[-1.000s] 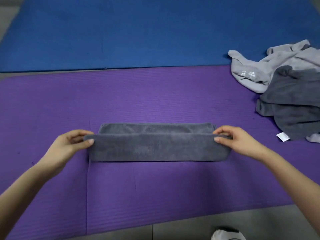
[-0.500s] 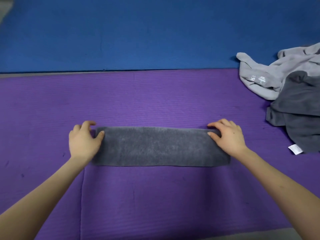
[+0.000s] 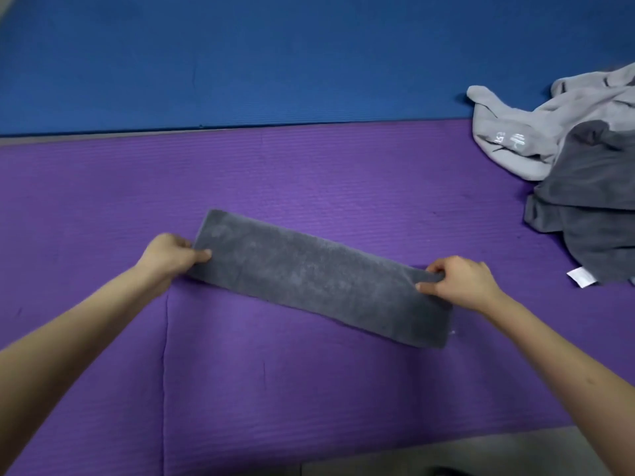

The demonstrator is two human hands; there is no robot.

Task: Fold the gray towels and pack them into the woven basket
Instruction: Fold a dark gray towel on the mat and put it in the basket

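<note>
The left hand grips the left end of the folded gray towel, fingers clamped on the cloth. The towel lies as a long narrow strip, flat and slanted on the purple mat. The right hand pinches the right end, fingers likewise clamped. Gripping both ends probably holds the layers aligned for a crosswise fold. Unfolded towels are heaped far right. The woven basket is out of view.
</note>
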